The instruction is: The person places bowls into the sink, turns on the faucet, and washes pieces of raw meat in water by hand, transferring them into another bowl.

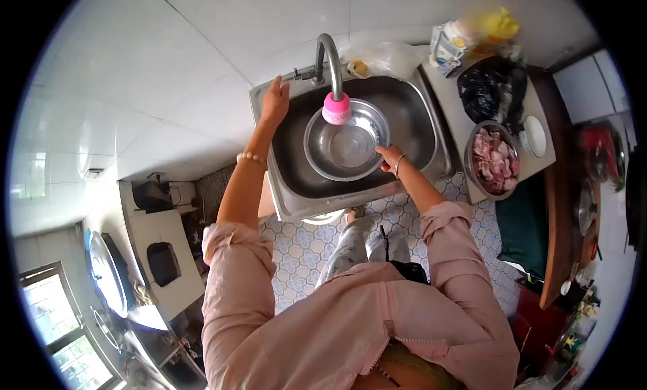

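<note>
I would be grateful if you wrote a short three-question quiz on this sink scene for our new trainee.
1. Which of the person's hands is at the rim of the metal basin?
2. True or false: the pink tap head hangs above the floor, outside the sink.
3. What does the larger bowl on the counter hold?
A) Whole eggs
B) Raw meat
C) Cooked rice

Key:
1. The right hand.
2. False; it hangs over the sink, in line with the metal basin in this view.
3. B
</note>
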Demonstrator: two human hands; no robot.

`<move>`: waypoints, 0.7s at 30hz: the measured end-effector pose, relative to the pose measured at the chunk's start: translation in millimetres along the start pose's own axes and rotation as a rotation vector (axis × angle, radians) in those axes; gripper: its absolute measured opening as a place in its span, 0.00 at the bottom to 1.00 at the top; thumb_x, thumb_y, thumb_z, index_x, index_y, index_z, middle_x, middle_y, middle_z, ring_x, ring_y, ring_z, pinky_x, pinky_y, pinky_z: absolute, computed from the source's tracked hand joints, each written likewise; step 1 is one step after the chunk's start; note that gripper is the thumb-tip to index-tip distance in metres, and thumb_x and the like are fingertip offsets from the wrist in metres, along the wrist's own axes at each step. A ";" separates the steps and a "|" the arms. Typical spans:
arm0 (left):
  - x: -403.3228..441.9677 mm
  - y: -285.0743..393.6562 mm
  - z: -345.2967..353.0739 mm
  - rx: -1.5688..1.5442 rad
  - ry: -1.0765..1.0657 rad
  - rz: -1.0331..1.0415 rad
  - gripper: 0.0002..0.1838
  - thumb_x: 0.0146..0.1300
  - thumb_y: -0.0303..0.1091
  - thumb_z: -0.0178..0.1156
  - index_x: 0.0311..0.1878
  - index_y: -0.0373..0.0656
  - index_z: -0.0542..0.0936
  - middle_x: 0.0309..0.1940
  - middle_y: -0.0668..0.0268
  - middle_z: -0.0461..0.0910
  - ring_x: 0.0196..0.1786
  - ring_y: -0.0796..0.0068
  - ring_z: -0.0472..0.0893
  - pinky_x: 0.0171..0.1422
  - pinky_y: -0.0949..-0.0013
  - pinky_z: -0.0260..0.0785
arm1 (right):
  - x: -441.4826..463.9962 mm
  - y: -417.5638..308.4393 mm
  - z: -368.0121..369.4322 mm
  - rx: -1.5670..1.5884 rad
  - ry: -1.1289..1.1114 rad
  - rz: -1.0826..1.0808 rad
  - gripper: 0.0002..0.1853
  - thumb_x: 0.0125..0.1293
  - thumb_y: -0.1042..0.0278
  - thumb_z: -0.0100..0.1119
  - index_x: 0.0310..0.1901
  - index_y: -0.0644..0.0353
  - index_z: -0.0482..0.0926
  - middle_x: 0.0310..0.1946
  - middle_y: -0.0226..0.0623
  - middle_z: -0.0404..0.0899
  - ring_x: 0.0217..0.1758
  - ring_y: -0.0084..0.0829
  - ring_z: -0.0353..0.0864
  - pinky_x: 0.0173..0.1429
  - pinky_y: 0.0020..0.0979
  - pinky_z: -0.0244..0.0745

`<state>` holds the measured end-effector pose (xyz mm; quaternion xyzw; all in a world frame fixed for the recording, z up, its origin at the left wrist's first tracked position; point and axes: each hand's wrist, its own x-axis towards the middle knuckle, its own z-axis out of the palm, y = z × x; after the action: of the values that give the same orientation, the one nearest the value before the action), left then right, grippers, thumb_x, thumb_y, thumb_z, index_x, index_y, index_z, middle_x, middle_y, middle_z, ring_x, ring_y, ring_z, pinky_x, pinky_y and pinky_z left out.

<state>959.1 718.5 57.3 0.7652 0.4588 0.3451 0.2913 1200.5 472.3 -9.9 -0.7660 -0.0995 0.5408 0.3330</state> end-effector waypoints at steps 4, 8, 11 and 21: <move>36.4 -6.0 22.8 0.084 -0.064 0.118 0.22 0.66 0.43 0.45 0.55 0.37 0.68 0.41 0.47 0.77 0.47 0.48 0.75 0.50 0.58 0.66 | 53.3 19.2 12.6 0.007 -0.075 0.080 0.14 0.57 0.56 0.59 0.34 0.58 0.71 0.17 0.31 0.66 0.13 0.22 0.64 0.13 0.23 0.60; 49.5 -10.9 29.3 0.005 -0.167 0.126 0.17 0.66 0.42 0.47 0.51 0.41 0.73 0.30 0.51 0.78 0.36 0.50 0.78 0.40 0.57 0.68 | 69.6 24.8 20.0 -0.055 -0.111 0.157 0.14 0.58 0.53 0.58 0.35 0.55 0.71 0.19 0.27 0.64 0.14 0.20 0.62 0.15 0.21 0.59; 55.2 -4.8 29.2 0.069 -0.122 0.156 0.17 0.66 0.43 0.45 0.42 0.41 0.77 0.25 0.52 0.77 0.31 0.50 0.78 0.35 0.57 0.69 | 73.3 20.4 19.4 -0.110 -0.112 0.187 0.14 0.58 0.51 0.58 0.36 0.51 0.72 0.21 0.27 0.66 0.21 0.20 0.66 0.21 0.22 0.65; 73.0 -32.6 49.0 0.080 -0.215 0.028 0.16 0.65 0.39 0.42 0.35 0.38 0.75 0.29 0.54 0.78 0.35 0.51 0.77 0.39 0.55 0.69 | 10.4 -4.9 -21.9 -0.279 -0.010 -0.483 0.29 0.61 0.57 0.55 0.60 0.63 0.64 0.45 0.40 0.75 0.46 0.30 0.76 0.51 0.26 0.70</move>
<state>1006.6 791.4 22.4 0.8151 0.4277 0.2465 0.3031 1225.3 472.5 -10.6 -0.7558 -0.3543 0.4308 0.3431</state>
